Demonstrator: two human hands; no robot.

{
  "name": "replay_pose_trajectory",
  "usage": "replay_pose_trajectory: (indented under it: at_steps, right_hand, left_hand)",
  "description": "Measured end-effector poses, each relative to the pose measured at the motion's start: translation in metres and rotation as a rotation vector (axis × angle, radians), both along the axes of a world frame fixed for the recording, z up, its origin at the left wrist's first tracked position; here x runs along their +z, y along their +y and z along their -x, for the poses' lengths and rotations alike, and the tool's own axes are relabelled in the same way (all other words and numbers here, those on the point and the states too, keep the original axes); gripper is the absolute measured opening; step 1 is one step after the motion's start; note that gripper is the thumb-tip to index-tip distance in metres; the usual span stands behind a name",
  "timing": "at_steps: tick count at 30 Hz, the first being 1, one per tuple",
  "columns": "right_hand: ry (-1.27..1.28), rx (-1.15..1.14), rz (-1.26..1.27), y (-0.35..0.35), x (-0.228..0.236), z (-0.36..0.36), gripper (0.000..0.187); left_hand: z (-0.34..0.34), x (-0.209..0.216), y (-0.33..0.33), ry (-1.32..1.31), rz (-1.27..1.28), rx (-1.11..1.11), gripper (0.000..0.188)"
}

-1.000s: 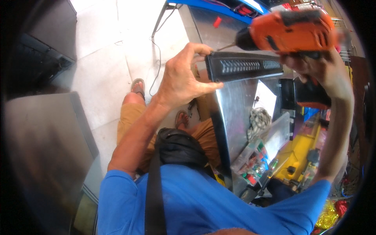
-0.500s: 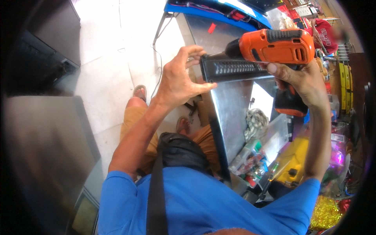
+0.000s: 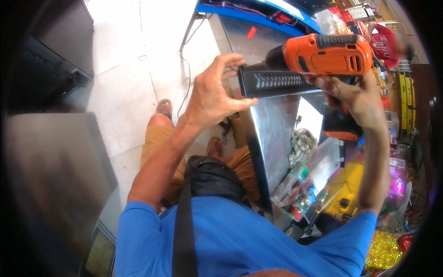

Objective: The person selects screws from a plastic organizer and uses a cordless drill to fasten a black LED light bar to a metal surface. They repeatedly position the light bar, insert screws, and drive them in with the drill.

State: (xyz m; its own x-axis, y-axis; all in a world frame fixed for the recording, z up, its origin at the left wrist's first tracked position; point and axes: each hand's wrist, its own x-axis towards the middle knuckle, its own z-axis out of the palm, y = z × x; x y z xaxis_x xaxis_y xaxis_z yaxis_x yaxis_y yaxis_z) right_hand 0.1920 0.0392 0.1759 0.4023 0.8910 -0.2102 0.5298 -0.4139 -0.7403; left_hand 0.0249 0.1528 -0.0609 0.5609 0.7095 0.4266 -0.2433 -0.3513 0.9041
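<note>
My right hand [image 3: 355, 94] is wrapped around the grip of an orange and black cordless drill [image 3: 327, 54], held sideways with its chuck toward the left. Under the drill is a long black part [image 3: 277, 81] with a row of slots along its face. My left hand [image 3: 213, 90] grips the near-left end of that part, thumb at its lower corner and fingers at its upper edge. The drill's tip meets the part's upper edge close to my left fingers; whether a screw is there is too small to tell. My right thumb lies beside the slotted face.
Below the part is a metal-topped table [image 3: 270, 138] with a crumpled patterned cloth [image 3: 303, 145] and a clear bin of small parts [image 3: 297, 191]. A blue-edged frame [image 3: 249, 13] stands beyond. A person in a red shirt [image 3: 384, 46] is at the far right. Dark cabinets [image 3: 60, 51] stand left.
The drill, the black part and both hands have shifted very slightly right. My right thumb has moved in closer beneath the drill. The person in red has leaned a little.
</note>
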Motion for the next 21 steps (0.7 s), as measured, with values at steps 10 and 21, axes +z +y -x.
replay_pose_trajectory:
  at_steps: [10,21]
  right_hand:
    - [-0.191,0.023,0.097,0.006,0.011,0.005,0.038]
    - [-0.274,0.025,0.155,0.015,0.018,0.013,0.036]
  left_hand:
    - [0.001,0.000,0.002,0.004,-0.042,0.004,0.083]
    - [0.000,-0.003,0.001,-0.013,-0.039,-0.002,0.080]
